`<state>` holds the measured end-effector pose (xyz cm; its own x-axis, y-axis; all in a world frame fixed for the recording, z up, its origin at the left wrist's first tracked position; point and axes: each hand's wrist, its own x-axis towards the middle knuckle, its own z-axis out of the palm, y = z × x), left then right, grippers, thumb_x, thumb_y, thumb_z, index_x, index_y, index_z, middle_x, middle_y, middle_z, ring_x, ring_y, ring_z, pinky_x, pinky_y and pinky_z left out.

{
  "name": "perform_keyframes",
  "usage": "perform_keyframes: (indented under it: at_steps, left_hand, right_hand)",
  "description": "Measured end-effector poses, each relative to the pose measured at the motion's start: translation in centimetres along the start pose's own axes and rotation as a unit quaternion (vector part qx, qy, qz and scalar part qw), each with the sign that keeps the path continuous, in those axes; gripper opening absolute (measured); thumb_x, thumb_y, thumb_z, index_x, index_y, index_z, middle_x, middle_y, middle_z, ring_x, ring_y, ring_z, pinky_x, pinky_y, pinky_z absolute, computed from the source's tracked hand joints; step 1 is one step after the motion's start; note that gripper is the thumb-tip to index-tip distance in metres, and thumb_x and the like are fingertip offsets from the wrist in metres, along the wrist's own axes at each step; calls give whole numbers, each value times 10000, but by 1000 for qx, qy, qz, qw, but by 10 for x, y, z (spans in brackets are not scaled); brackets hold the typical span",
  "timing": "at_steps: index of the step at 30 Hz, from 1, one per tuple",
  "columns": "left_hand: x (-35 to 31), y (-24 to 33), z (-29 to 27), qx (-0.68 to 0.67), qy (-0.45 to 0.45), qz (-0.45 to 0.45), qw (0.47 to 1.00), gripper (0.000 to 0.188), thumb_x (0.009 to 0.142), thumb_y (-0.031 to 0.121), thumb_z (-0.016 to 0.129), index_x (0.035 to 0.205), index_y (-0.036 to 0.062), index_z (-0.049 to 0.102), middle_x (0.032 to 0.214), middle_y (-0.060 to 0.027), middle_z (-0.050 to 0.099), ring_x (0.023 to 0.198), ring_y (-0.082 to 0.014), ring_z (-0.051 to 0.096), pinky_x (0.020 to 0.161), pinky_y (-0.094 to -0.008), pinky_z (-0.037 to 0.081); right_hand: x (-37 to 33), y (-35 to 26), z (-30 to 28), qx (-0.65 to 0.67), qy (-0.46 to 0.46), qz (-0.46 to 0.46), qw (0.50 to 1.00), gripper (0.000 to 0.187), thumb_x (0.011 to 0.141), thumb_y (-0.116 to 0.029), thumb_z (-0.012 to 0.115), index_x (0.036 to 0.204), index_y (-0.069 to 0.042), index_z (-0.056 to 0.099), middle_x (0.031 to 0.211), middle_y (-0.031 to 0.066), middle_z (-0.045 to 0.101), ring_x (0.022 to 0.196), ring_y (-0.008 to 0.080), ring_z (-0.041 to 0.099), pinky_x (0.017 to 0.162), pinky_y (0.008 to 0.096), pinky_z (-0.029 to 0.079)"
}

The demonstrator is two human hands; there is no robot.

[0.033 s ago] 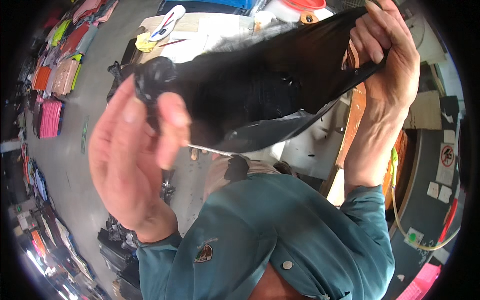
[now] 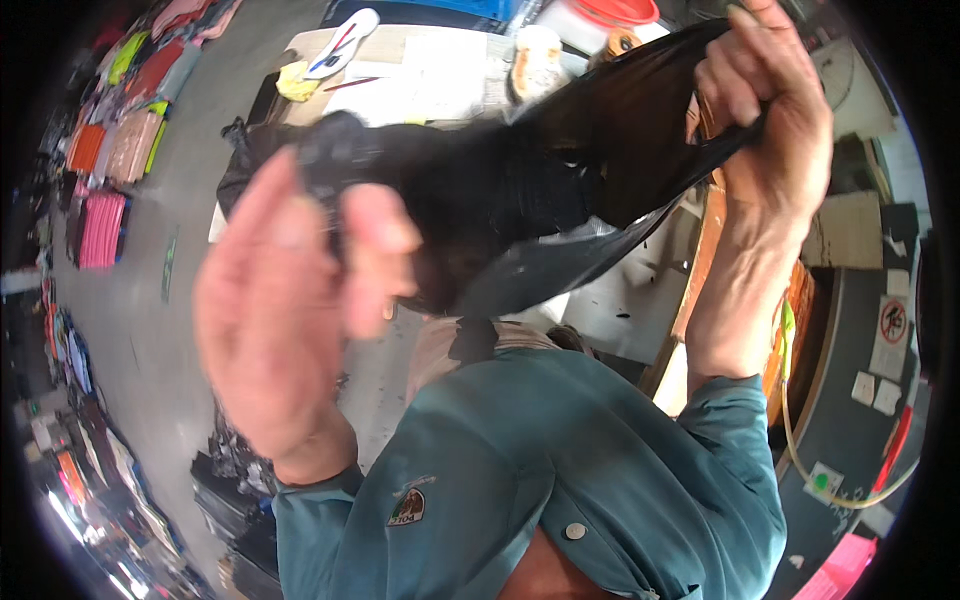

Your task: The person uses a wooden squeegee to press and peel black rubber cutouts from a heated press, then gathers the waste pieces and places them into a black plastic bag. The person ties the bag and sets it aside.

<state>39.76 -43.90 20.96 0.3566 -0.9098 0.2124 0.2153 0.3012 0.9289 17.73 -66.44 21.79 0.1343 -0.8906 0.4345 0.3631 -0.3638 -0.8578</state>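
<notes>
A dark, glossy black plastic bag (image 2: 480,200) is stretched between my two hands in front of my chest. My right hand (image 2: 775,125) is raised at the upper right, its fingers curled around the bag's pulled-out end. On the left, my left hand (image 2: 285,300) is smeared by motion; its thumb and fingers close around a bunched part of the bag. A fold sags open along the near edge. Inside it some dark material shows, too dim to name.
Beyond the bag, a table holds papers (image 2: 445,75), a white sole-shaped tray (image 2: 343,44) with pens and a yellow crumpled piece (image 2: 294,82). A white tub with red lid (image 2: 616,12) stands farther right. Folded fabric stacks (image 2: 103,230) line the left; a wooden edge (image 2: 705,260) runs at right.
My left hand has shifted slightly to the right, bringing the bunched end of the bag with it. My right hand keeps nearly the same place and grip.
</notes>
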Motion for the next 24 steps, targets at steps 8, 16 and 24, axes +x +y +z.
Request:
perform_keyframes:
  at_steps: [8, 16, 24]
  left_hand:
    - [7, 1, 41, -129, 48, -77, 988, 348, 1073, -11, 591, 1399, -74, 486, 1059, -128, 645, 962, -121, 640, 820, -275, 530]
    - [39, 10, -2, -94, -62, 32, 993, 115, 1082, 57, 507, 1136, -21, 572, 966, -57, 603, 860, -130, 566, 754, -310, 449]
    - [65, -17, -63, -184, -46, -53, 980, 251, 1138, 281, 466, 1065, 59, 558, 894, 32, 496, 807, -62, 462, 706, -256, 403]
  right_hand:
    - [1, 11, 100, 100, -204, 127, 965, 310, 1062, -55, 550, 1353, 47, 589, 641, -91, 324, 459, 11, 264, 465, 210, 216]
    - [26, -8, 190, -47, -246, 48, 967, 420, 1040, -60, 602, 1433, 76, 548, 656, -79, 385, 500, 13, 300, 483, 208, 208]
    - [-28, 16, 200, -279, -342, -161, 883, 448, 954, 13, 722, 1384, 43, 599, 855, 18, 678, 686, 70, 603, 652, 229, 475]
